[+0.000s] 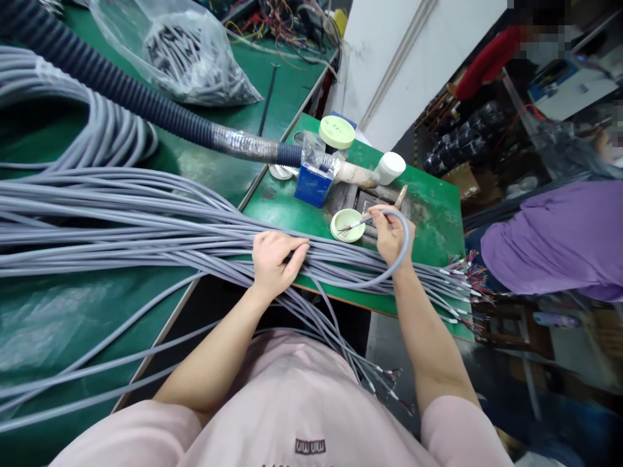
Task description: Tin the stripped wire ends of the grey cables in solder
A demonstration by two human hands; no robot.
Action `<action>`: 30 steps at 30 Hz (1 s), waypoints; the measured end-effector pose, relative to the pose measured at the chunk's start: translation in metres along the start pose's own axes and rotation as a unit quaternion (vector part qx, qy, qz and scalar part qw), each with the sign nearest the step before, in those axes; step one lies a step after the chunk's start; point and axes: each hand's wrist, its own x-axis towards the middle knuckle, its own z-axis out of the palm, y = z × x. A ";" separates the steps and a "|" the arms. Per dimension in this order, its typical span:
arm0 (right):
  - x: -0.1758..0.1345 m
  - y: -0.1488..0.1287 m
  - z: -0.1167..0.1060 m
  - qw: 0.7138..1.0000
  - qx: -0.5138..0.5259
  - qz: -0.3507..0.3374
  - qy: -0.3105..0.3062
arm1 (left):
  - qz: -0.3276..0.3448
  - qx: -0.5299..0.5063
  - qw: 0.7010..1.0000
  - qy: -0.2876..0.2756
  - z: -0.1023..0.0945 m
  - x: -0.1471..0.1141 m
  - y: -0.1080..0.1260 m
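Here, two hands. Right hand [389,239] pinching one looped gray cable [407,241], bared wires over one pale green dish [347,240]. Left hand [275,261] curled over cable bundle [195,217], strands too many to count; whether gripping, cannot tell. On table [433,201]: one white cup [390,167], one blue box [311,186]. Shirt patch [310,446]: upside-down letters, seemingly "MIN MIN".

Cables [228,230] lie before the bowl [334,228], the bag [221,61] behind the hose [136,94].
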 end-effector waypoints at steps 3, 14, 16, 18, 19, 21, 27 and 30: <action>0.000 0.000 0.001 1.000 -0.013 -0.005 -0.004 | 0.013 -0.005 1.000 0.003 0.000 0.000 0.000; -0.002 0.007 0.003 1.000 -0.023 -0.013 0.005 | 0.045 0.007 0.999 0.008 -0.001 0.000 -0.002; -0.002 0.007 0.004 1.000 -0.021 -0.010 0.009 | 0.039 0.010 0.999 0.004 -0.001 0.000 -0.001; -0.002 0.004 0.004 1.000 -0.016 -0.009 0.013 | 0.034 0.011 0.999 0.000 -0.001 0.000 -0.001; -0.001 0.003 0.003 1.000 -0.012 -0.011 0.018 | 0.033 0.010 0.999 -0.001 -0.001 0.000 -0.001; 0.000 -0.001 0.001 0.999 -0.003 -0.018 0.036 | 0.039 0.009 0.999 0.002 -0.001 0.000 -0.002; 0.014 0.002 -0.020 0.992 -0.010 -0.045 0.114 | 0.050 0.005 0.999 0.017 0.000 -0.001 -0.004; 0.024 0.017 -0.029 0.989 -0.039 -0.049 0.137 | 0.051 0.003 0.998 0.021 0.000 -0.001 -0.004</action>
